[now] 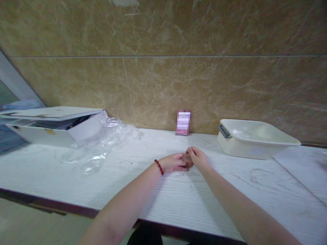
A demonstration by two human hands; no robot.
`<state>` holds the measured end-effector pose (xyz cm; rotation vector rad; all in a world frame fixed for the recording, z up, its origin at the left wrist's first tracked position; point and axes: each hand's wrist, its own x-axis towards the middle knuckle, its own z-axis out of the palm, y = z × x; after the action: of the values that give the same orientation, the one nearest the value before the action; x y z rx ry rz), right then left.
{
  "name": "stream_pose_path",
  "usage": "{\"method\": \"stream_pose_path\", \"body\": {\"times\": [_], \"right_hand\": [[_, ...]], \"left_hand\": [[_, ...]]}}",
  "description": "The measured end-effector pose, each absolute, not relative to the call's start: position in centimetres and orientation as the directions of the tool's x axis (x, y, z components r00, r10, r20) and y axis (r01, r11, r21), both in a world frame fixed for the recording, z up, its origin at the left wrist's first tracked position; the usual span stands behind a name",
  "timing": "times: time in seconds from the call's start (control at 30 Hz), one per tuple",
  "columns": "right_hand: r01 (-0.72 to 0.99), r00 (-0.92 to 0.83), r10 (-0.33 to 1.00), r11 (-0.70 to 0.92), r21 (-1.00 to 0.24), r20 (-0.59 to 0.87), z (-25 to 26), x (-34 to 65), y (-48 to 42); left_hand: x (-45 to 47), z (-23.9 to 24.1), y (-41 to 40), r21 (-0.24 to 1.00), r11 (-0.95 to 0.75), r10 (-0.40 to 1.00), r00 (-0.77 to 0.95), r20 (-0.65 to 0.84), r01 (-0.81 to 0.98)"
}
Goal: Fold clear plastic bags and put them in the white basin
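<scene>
The left hand [176,162], a red bead bracelet [159,167] at its wrist, and the right hand [198,157] rest on the middle of the white table [127,190], fingertips pressed together; whether they pinch anything cannot be told. Just beyond them, a small card [183,122] leans on the wall [204,85]. A cream tub [255,139] sits far right, with clear plastic [102,146] and an open white box [51,126] far left

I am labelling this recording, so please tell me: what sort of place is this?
Probably a home kitchen or utility corner: a white wood-grain counter against a wall of large marble-look tiles, with a cream plastic basin standing on it.
</scene>
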<state>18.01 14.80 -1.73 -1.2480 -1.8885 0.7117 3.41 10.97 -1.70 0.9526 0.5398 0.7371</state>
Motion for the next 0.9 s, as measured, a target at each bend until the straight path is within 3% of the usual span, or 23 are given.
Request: {"method": "stream_pose_path", "body": {"times": [0.2, 0.27, 0.33, 0.47, 0.6, 0.73, 0.9], "right_hand": [[0.504, -0.218, 0.927, 0.374, -0.779, 0.304, -1.8, 18.2, 15.1], [0.513, -0.207, 0.93, 0.368, -0.776, 0.304, -1.8, 18.4, 15.2], [0.526, -0.196, 0.932, 0.363, -0.769, 0.305, -1.9, 18.5, 15.3], [0.525, -0.207, 0.927, 0.375, -0.764, 0.312, -2.0, 18.6, 15.4], [0.523, -0.232, 0.921, 0.389, -0.758, 0.312, -1.9, 18.6, 15.2], [0.523, -0.24, 0.915, 0.404, -0.75, 0.325, -1.9, 18.6, 15.1], [0.54, -0.24, 0.919, 0.395, -0.744, 0.313, -1.9, 18.6, 15.0]], "left_hand": [[2.3, -0.8, 11.6, 0.961, 0.197, 0.896, 0.433, -0.097, -0.192], [1.1, -0.6, 12.3, 0.999, 0.047, 0.972, 0.229, -0.052, 0.027], [-0.7, -0.5, 13.0, 0.898, -0.068, 0.996, -0.017, 0.083, 0.436], [-5.6, 0.0, 13.5, 0.761, 0.015, 0.929, -0.29, 0.229, 0.649], [-10.1, 0.1, 13.0, 0.639, 0.202, 0.807, -0.496, 0.322, 0.743], [-12.9, -0.4, 12.5, 0.559, 0.329, 0.729, -0.581, 0.362, 0.761], [-14.1, -1.7, 12.7, 0.497, 0.371, 0.697, -0.589, 0.41, 0.784]]}}
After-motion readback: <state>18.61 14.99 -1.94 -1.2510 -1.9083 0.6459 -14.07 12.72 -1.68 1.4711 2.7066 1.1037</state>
